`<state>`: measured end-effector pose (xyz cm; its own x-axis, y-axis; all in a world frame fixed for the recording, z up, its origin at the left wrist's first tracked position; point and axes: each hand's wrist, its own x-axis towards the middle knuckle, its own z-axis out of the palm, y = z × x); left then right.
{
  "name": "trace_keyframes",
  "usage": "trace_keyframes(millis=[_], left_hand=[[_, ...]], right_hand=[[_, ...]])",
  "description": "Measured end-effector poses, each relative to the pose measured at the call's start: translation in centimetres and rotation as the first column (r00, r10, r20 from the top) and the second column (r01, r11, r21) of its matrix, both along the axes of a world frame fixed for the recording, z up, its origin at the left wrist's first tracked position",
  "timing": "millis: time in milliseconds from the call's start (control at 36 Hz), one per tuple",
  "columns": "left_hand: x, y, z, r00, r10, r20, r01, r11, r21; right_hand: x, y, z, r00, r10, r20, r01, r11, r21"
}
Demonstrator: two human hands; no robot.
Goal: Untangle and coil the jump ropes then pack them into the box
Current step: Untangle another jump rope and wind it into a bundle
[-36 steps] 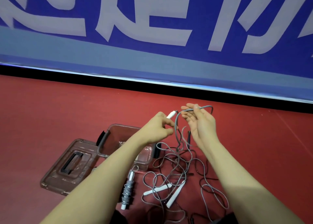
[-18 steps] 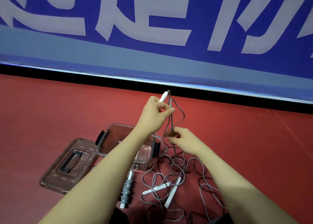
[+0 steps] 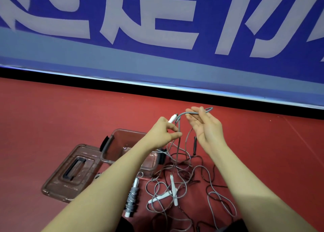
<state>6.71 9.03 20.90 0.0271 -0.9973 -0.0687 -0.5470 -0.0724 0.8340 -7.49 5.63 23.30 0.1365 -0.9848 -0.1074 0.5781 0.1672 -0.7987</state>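
- A grey jump rope (image 3: 177,144) is held up above the red floor (image 3: 52,117), its cord hanging down into a loose tangle of ropes (image 3: 185,184) lying just right of the box.
- Its white handle (image 3: 172,118) is gripped in the left hand (image 3: 164,132), fingers curled round it, the tip poking up past the knuckles.
- A loop of the same grey cord is draped over the fingers of the right hand (image 3: 207,128) and pinched there under the thumb (palm turned toward the camera).
- In the tangle, grey and dark cords are crossed over each other; two white handles (image 3: 168,194) lie among them, touching at their ends, and one dark handle (image 3: 194,144) is seen near the right wrist.
- One coiled rope (image 3: 131,200), grey cord wound tightly round white handles, is lying on the floor in front of the box, not in it.
- The clear brown box (image 3: 112,152) is open, partly hidden by the left forearm; what it holds cannot be told.
- Its lid (image 3: 70,172) is laid flat just left of it, handle side up.
- A blue banner with pale lettering (image 3: 157,29) is seen along the far edge of the floor.
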Motion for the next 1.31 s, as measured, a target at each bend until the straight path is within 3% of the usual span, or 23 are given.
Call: trace_keyframes(millis=[139, 222, 278, 333, 472, 528, 667, 806, 889, 1083, 1139, 1222, 1306], left_hand=[[-0.2, -0.2, 0.3, 0.996, 0.091, 0.017, -0.088, 0.985, -0.149], [0.0, -0.4, 0.8, 0.988, 0.154, -0.011, -0.152, 0.964, -0.217], [0.1, -0.5, 1.3, 0.985, 0.171, -0.031, -0.173, 0.952, -0.251], [0.1, -0.6, 1.8, 0.984, 0.172, -0.034, -0.175, 0.945, -0.277], [0.0, -0.7, 2.8, 0.985, 0.162, -0.059, -0.173, 0.932, -0.318], [-0.1, -0.6, 3.2, 0.984, 0.155, -0.083, -0.174, 0.93, -0.324], [0.2, -0.8, 2.9, 0.98, 0.161, -0.116, -0.187, 0.947, -0.262], [0.9, -0.4, 1.2, 0.989, -0.002, 0.146, 0.006, 1.0, -0.028], [0.7, 0.0, 0.4, 0.982, -0.105, 0.158, 0.096, 0.994, 0.06], [0.2, -0.4, -0.4, 0.995, 0.032, 0.1, -0.019, 0.992, -0.124], [0.2, -0.5, -0.1, 0.994, 0.081, 0.066, -0.069, 0.982, -0.176], [0.1, -0.6, 0.6, 0.994, 0.105, 0.018, -0.098, 0.967, -0.235], [-0.1, -0.5, 1.5, 0.995, 0.104, 0.0, -0.1, 0.957, -0.273]], right_hand=[[-0.1, -0.3, -0.1, 0.999, -0.023, 0.034, 0.023, 1.0, 0.001], [-0.4, -0.5, -1.2, 0.977, 0.041, -0.207, -0.038, 0.999, 0.018], [-0.6, -0.3, -2.0, 0.882, 0.159, -0.444, -0.157, 0.987, 0.041], [-0.6, 0.2, -2.6, 0.731, 0.269, -0.627, -0.301, 0.952, 0.057], [0.5, 1.4, -2.8, 0.427, 0.31, -0.849, -0.558, 0.83, 0.023], [1.0, 1.5, -2.9, 0.446, 0.265, -0.855, -0.537, 0.844, -0.019], [1.3, 1.0, -2.7, 0.727, 0.168, -0.665, -0.282, 0.957, -0.067], [0.6, 0.4, -1.0, 0.954, 0.097, -0.284, -0.102, 0.995, -0.004], [0.2, 0.0, -0.2, 0.993, 0.063, -0.099, -0.059, 0.997, 0.05], [0.1, -0.2, -0.2, 0.999, 0.029, 0.02, -0.03, 0.997, 0.065], [0.0, -0.3, -0.4, 0.998, 0.052, -0.039, -0.051, 0.998, 0.044], [-0.1, -0.1, -1.4, 0.918, 0.148, -0.368, -0.157, 0.988, 0.006], [-0.3, 0.2, -2.8, 0.608, 0.179, -0.774, -0.335, 0.941, -0.045]])
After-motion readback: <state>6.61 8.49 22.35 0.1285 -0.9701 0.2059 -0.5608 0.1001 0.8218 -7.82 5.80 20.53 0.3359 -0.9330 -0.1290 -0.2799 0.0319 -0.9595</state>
